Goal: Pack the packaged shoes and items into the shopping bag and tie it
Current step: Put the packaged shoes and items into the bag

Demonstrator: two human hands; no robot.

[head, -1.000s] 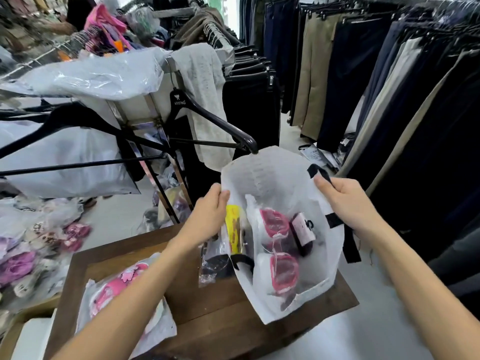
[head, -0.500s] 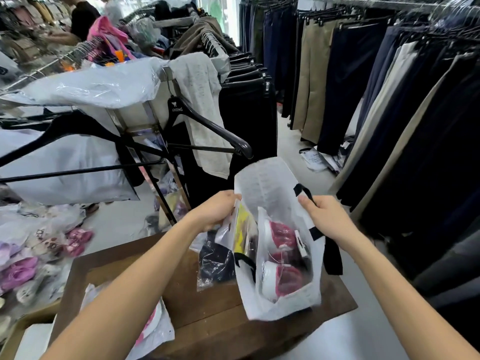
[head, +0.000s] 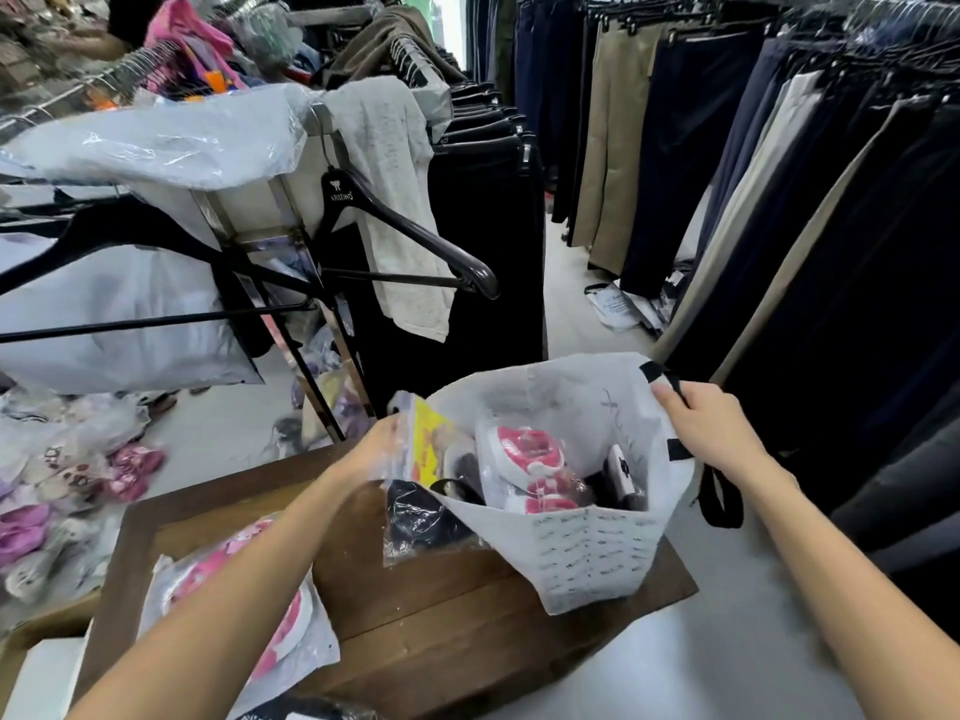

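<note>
So the white shopping bag (head: 587, 553) is sitting on the far right corner of the wooden counter (head: 426, 605), mouth wide open. The right hand (head: 711, 433) comes in from the right with the forearm stretched out, fingers closed on the bag's right rim right by the black handle (head: 719, 498), which dangles down the outside. The left hand (head: 376, 449) reaches across the counter with the arm nearly straight and pinches a clear packet with a yellow card (head: 423, 444) at the bag's left edge. That packet is tilted, top half sticking up by the rim, and its dark lower part (head: 421, 522) hangs outside the bag against the counter.

Inside the bag you can see 1 pack of pink and white shoes (head: 530, 465) plus something dark next to it; can't tell what.

Another bagged pink pair (head: 249, 605) lies flat on the near left of the counter, partly under the left forearm. Well apart from the bag.
</note>
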